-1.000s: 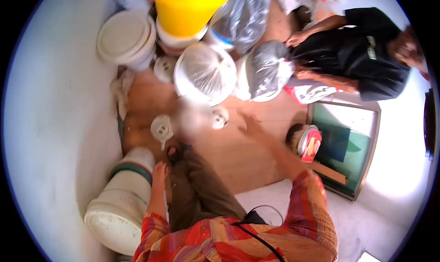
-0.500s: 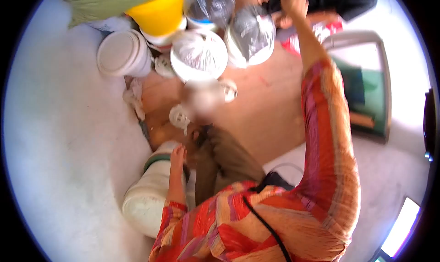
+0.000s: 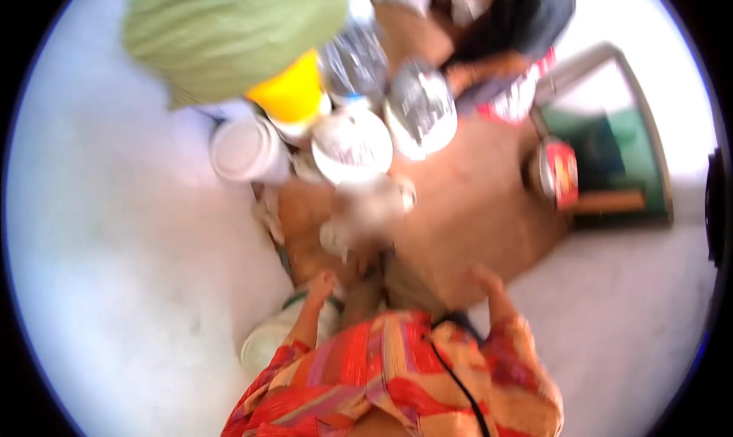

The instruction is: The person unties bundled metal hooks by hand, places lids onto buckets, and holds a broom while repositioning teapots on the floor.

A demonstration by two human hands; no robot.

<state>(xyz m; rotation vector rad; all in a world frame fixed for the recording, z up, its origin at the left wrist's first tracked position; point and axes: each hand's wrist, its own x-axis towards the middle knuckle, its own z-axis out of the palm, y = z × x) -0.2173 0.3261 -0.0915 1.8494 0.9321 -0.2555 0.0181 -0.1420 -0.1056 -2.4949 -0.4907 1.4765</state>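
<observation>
The pale tub (image 3: 263,347) with a green band (image 3: 292,299) stands at the person's left, beside the legs, and is the thing nearest the left hand (image 3: 324,285). That hand is over its banded end. The right hand (image 3: 485,279) is well apart from it, above the brown floor panel (image 3: 466,223), with no object visible in it. With this much blur, I cannot tell whether either hand's fingers are spread or closed, nor whether the left touches the tub.

For steadiness, the left palm would do best laid broad and light on the tub's rounded side, since a tug at one edge could tip it. The right hand is better kept low and relaxed, close to the body, for balance.

Ahead of the legs lie two pale round pieces (image 3: 334,239) (image 3: 408,194); a foot set on one might slide. Beyond them, a white bucket (image 3: 351,171) topped with clear plastic is beside another holding a dark bag (image 3: 421,101), so any reach there calls for a slow, lifted wrist. To the right, a red-labelled tin (image 3: 563,174) is beside a framed panel (image 3: 658,158) and deserves elbow room.
</observation>
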